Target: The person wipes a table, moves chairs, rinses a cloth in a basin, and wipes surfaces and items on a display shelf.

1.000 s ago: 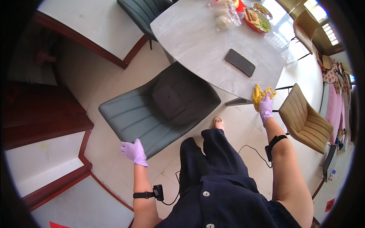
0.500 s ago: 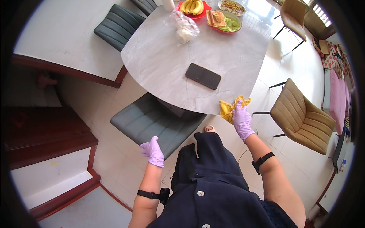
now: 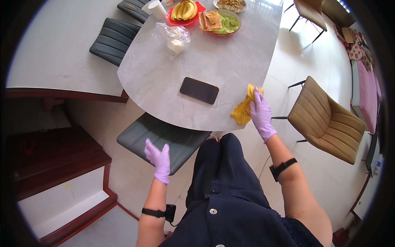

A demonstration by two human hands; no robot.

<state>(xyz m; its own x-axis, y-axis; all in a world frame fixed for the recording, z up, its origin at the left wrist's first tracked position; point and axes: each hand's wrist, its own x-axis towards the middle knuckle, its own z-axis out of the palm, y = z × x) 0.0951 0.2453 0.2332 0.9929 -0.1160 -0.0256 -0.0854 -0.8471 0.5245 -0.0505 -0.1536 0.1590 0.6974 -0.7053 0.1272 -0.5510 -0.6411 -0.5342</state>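
My right hand (image 3: 260, 110), in a lilac glove, holds a yellow cloth (image 3: 243, 108) at the near right edge of the grey marbled table (image 3: 164, 86). The cloth rests partly on the tabletop and bunches up by my fingers. My left hand (image 3: 159, 159), gloved the same way, hangs over the dark grey-green chair (image 3: 164, 138) with thumb and fingers apart and nothing in it. A black phone (image 3: 199, 90) lies on the table, left of the cloth.
Farther back on the table are a crumpled clear plastic bag (image 3: 175, 39), bananas (image 3: 184, 10) on a red plate, a plate of bread and green slices (image 3: 228, 24), another food dish (image 3: 230, 4) and a white cup (image 3: 157, 10). A tan chair (image 3: 325, 119) stands at the right.
The view has shifted, so the table items sit farther left. My right hand has moved forward along the table edge with the cloth. The fingers of my left hand have spread more.
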